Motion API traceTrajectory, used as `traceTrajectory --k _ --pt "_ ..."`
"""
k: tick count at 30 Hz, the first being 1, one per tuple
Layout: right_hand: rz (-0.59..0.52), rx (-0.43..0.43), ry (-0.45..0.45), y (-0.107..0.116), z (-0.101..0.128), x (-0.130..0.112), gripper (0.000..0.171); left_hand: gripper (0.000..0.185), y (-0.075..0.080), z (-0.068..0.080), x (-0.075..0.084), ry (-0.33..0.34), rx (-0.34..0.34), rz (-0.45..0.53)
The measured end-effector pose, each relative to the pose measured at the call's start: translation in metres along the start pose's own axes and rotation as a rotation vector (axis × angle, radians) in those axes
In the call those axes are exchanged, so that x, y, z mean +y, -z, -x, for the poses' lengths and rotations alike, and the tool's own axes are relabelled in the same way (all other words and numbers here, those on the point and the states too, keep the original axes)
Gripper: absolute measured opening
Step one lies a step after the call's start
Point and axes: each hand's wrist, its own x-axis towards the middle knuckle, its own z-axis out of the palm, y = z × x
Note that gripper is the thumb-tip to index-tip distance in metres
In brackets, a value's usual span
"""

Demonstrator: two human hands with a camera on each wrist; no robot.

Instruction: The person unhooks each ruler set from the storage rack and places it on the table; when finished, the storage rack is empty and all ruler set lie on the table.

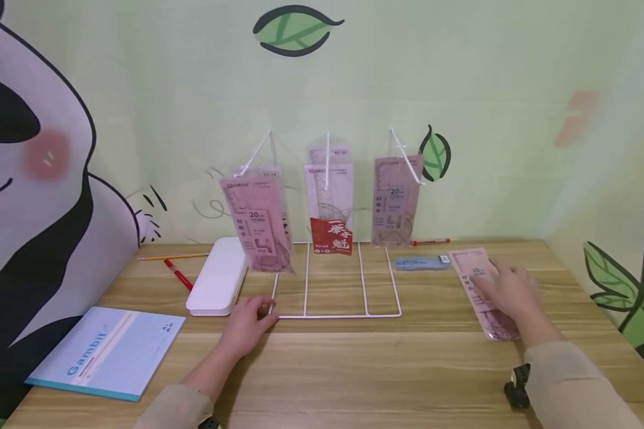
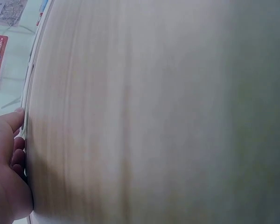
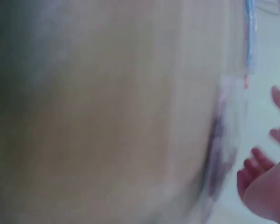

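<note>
The tabletop packet (image 1: 468,268) is pink (the rack (image 1: 333,316) white).

Study-like corner: desk (image 1: 343,369), panda backdrop (image 1: 193,89), notebook (image 1: 134,351), pencil (image 1: 174,257).

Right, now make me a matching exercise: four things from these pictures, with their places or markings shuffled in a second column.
Things
1. Left hand
2. Right hand
3. Blue packet
4. Notebook

Places or markings
A. Just right of the white rack
B. Marked "Gambit"
C. Over a pink packet lying on the table
D. At the rack's near left corner

Pairs: 1-D, 2-C, 3-A, 4-B
</note>
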Motion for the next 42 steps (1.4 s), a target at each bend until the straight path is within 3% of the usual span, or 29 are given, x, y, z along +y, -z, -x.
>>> traceTrajectory --k 6,11,18,24,34,42 --pt "-0.172 0.025 0.231 0.004 -0.014 -0.040 0.071 0.026 0.001 0.000 -0.001 0.002 0.008 -0.001" --pt "-0.189 0.078 0.325 0.002 -0.026 -0.076 0.062 0.027 0.001 0.000 0.000 0.030 -0.005 0.008" --pt "-0.271 0.063 0.428 0.007 -0.037 -0.110 0.055 0.029 0.001 0.002 0.000 0.049 -0.014 0.015" --pt "-0.220 0.055 0.443 0.015 -0.045 -0.125 0.053 0.028 0.001 0.002 0.000 0.034 -0.010 0.010" --pt "-0.278 -0.058 0.418 0.024 -0.057 -0.139 0.059 0.028 -0.001 0.000 -0.001 0.028 -0.007 -0.002" --pt "-0.270 -0.082 0.416 0.023 -0.057 -0.144 0.060 0.027 0.000 0.000 0.001 0.036 -0.006 -0.005"
